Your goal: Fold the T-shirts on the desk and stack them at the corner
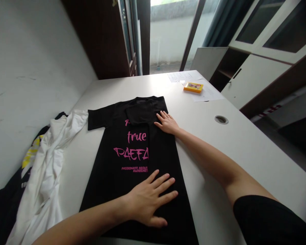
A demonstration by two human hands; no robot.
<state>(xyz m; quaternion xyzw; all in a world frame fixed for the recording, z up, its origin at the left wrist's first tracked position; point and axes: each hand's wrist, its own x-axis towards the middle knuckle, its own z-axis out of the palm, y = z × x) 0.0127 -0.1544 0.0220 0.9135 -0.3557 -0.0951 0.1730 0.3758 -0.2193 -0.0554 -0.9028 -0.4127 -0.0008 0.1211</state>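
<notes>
A black T-shirt (117,163) with pink lettering lies flat on the white table (244,146), its right side folded over the print. My left hand (150,199) rests flat on the folded part near the hem, fingers spread. My right hand (167,123) presses flat on the fold near the collar, fingers stretched out. Neither hand holds anything.
A heap of white, black and yellow clothes (40,170) lies at the table's left by the wall. A yellow box (193,87) sits on papers (206,93) at the far right. A round cable hole (221,119) is in the tabletop. Cabinets stand to the right.
</notes>
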